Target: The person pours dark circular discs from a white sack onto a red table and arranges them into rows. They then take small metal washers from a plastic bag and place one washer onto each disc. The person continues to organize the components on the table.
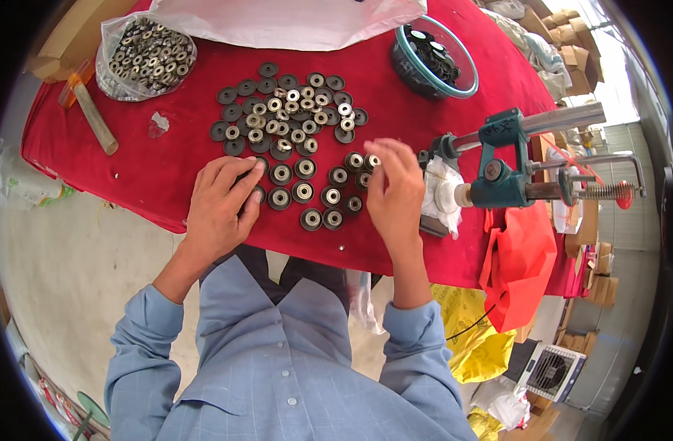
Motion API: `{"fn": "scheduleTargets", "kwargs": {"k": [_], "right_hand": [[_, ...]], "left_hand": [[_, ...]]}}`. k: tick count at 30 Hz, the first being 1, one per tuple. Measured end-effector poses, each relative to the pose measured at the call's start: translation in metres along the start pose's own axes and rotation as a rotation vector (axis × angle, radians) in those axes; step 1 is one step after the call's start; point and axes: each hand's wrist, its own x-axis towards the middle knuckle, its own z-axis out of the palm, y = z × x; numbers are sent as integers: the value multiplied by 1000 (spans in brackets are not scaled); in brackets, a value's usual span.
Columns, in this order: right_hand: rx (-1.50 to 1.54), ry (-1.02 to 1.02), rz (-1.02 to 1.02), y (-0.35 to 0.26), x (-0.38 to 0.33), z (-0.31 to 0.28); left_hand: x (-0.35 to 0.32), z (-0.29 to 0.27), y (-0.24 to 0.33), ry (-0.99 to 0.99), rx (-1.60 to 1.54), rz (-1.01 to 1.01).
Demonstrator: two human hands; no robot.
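At the left of the laid-out parts my left hand (pixel 222 195) curls around a black wheel (pixel 260 193), with thumb and index finger on either side of it; another dark wheel lies partly under its fingers. My right hand (pixel 396 195) is at the right end of the group, thumb and fingers bent but apart, close to a shiny metal bearing (pixel 372 160). Between the hands sit several black wheels with bearings in their centres (pixel 303 191). Farther back lie flat black wheels (pixel 232 112), with loose bearings (pixel 275 104) scattered on top of them.
A bag of bearings (pixel 149 59) stands at the back left, near a wooden-handled tool (pixel 95 121). A clear tub of black parts (pixel 434 59) is at the back right. The green press (pixel 502 162) stands right of my right hand, beside a red bag (pixel 520 257).
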Motion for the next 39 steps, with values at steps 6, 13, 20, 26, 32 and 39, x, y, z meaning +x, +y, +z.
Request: {"fn": "scheduleTargets", "kwargs": {"k": [6, 13, 20, 26, 32, 39], "right_hand": [[-77, -22, 66, 7, 42, 35], [-106, -31, 137, 20, 36, 57], [-193, -27, 54, 12, 42, 49], [-206, -49, 10, 18, 40, 55], [-19, -40, 114, 18, 43, 53], [253, 30, 296, 34, 40, 28]], "left_hand": [[1, -1, 0, -2, 8, 3], [2, -3, 2, -11, -12, -11], [0, -3, 1, -3, -13, -23], [3, -3, 1, -7, -29, -26], [2, -3, 1, -7, -24, -25], [1, -2, 0, 0, -18, -25]]}}
